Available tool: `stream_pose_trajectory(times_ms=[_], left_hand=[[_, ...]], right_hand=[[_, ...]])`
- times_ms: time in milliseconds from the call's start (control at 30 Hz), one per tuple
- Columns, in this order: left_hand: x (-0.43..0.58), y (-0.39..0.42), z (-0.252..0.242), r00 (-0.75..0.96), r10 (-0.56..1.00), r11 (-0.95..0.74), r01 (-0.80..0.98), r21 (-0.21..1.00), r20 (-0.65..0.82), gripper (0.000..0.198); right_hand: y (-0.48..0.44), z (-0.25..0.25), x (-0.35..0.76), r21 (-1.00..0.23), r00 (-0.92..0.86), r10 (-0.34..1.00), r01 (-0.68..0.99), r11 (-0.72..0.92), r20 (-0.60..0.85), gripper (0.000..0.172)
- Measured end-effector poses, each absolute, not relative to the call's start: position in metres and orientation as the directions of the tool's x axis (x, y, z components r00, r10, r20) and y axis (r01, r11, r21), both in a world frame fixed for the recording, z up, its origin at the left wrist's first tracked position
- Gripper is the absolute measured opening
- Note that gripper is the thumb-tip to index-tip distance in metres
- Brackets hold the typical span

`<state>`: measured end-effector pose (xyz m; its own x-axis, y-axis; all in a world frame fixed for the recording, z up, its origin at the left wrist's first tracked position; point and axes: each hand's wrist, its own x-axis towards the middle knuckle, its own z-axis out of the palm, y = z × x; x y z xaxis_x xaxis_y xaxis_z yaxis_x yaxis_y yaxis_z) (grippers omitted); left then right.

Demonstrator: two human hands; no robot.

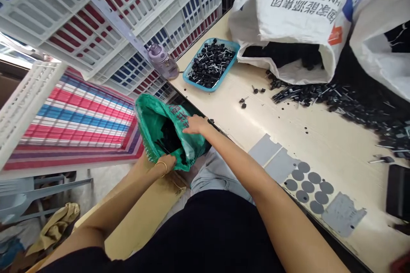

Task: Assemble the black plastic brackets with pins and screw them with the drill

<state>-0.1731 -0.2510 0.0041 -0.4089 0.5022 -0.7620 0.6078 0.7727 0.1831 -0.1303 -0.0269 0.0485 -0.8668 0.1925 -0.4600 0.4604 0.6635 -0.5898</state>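
A green woven sack stands beside the table, its mouth facing up and toward me. Dark black pieces lie inside it, too shadowed to name. The lower rim is gripped by my left hand, which wears a bangle on its wrist. On the opposite side, next to the table edge, my right hand holds the sack's outer wall with fingers bent against it. Part of its grip is hidden. On the table, a blue tray is heaped with black-headed parts with metal pins.
A purple bottle stands beside stacked white crates. A white printed sack lies open at the back of the table. Loose black parts spill rightward. Grey discs lie near the front edge; a cardboard box sits below.
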Motion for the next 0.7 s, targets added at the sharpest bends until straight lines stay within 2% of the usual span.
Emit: stream_pose_trajectory(times_ms=[33, 133, 167, 233, 300, 433, 567, 633, 667, 700], left_hand=[[-0.173, -0.248, -0.001, -0.391, 0.503, 0.778, 0.594, 0.206, -0.771, 0.019], [-0.181, -0.242, -0.002, -0.327, 0.539, 0.770, 0.565, 0.296, -0.776, 0.020], [-0.186, -0.241, 0.003, -0.300, 0.552, 0.766, 0.551, 0.331, -0.778, 0.020], [-0.194, -0.239, 0.017, -0.240, 0.570, 0.759, 0.519, 0.392, -0.786, 0.023], [-0.199, -0.240, 0.036, -0.162, 0.579, 0.754, 0.481, 0.448, -0.799, 0.028], [-0.198, -0.243, 0.065, 0.090, 0.517, 0.780, 0.359, 0.512, -0.851, 0.032], [-0.210, -0.218, 0.066, 0.283, 0.321, 0.826, 0.383, 0.413, -0.904, 0.041], [-0.226, -0.184, 0.059, 0.158, 0.360, 0.823, 0.410, 0.393, -0.919, 0.054], [-0.235, -0.163, 0.056, 0.003, 0.455, 0.802, 0.434, 0.411, -0.891, 0.061], [-0.244, -0.142, 0.053, -0.170, 0.579, 0.756, 0.478, 0.447, -0.798, 0.066]], right_hand=[[-0.028, 0.043, -0.118, -0.599, -0.876, 0.201, 0.451, 0.662, -0.438, 0.058], [-0.041, 0.018, -0.078, -0.642, -0.880, 0.202, 0.456, 0.617, -0.431, 0.043], [-0.048, 0.009, -0.066, -0.648, -0.869, 0.196, 0.474, 0.596, -0.455, 0.044], [-0.062, -0.006, -0.050, -0.649, -0.836, 0.199, 0.527, 0.548, -0.511, 0.058], [-0.072, -0.013, -0.047, -0.672, -0.801, 0.259, 0.595, 0.441, -0.539, 0.066], [-0.065, 0.001, -0.059, -0.775, -0.779, 0.393, 0.594, 0.216, -0.488, 0.035], [-0.046, 0.023, -0.049, -0.888, -0.797, 0.440, 0.461, -0.002, -0.414, 0.021], [-0.042, 0.027, -0.033, -0.898, -0.777, 0.475, 0.434, -0.073, -0.414, 0.014], [-0.042, 0.028, -0.024, -0.900, -0.770, 0.485, 0.424, -0.098, -0.415, 0.014], [-0.041, 0.027, -0.014, -0.909, -0.774, 0.483, 0.395, -0.134, -0.408, 0.016]])
